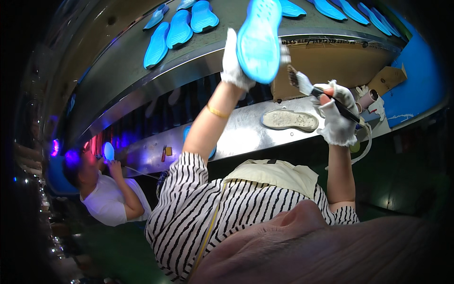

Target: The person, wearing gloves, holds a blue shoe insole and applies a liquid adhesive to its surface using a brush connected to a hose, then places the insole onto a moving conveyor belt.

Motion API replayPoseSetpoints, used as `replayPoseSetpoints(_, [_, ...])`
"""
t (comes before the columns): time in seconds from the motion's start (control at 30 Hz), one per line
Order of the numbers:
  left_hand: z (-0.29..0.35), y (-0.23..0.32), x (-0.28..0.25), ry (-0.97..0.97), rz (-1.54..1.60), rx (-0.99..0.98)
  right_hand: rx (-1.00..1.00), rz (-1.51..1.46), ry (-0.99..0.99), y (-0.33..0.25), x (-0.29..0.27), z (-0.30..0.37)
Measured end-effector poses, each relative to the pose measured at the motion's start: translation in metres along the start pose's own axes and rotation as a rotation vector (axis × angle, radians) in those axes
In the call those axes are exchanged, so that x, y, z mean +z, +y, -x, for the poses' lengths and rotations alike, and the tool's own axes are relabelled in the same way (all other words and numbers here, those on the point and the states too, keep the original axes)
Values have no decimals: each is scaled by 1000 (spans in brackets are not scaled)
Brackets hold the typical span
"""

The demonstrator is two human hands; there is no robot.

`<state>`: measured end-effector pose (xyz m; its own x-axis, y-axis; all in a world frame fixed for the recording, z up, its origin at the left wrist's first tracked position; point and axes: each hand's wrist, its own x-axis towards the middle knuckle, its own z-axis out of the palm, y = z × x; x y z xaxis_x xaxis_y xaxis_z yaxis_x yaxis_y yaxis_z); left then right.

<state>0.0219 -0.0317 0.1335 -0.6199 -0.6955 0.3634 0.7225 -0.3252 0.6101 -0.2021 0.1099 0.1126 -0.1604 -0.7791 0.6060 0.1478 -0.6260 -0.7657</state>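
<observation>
My left hand (232, 67), in a white glove, is closed around a bright blue shoe sole (259, 45) and holds it up above the bench near the belt's edge. The thumb lies along the sole's left side, and blurred fingertips show past its right side. My right hand (336, 118), gloved in white with bare fingertips showing, grips a brush (305, 85) by its dark handle. The bristles point up and left toward the sole, apart from it. A pale hose trails down beside that hand. Below the raised sole, a whitish sole (291, 120) lies on the metal bench.
Several blue soles (179, 27) lie on the dark belt (123, 52) beyond the bench (241, 137). A cardboard box (331, 66) stands at its back right, near a thread cone (367, 99). At left, a co-worker (111, 196) holds a glowing sole beside a small red-handled tool (163, 154).
</observation>
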Motion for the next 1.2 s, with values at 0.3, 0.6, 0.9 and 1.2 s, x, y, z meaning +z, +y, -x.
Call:
replayPoseSetpoints(0.3, [-57,33,-89,-191,-624,497,71,-17,54,19,-22,16])
replayPoseSetpoints(0.6, [-9,139,-59,393,-2350,549,160,-17,79,32,-13,15])
replayPoseSetpoints(0.9, [55,202,-105,721,-2911,-134,130,38,-55,44,3,17])
replayPoseSetpoints(1.2, [122,223,-70,771,-2488,340,112,258,-161,64,0,17])
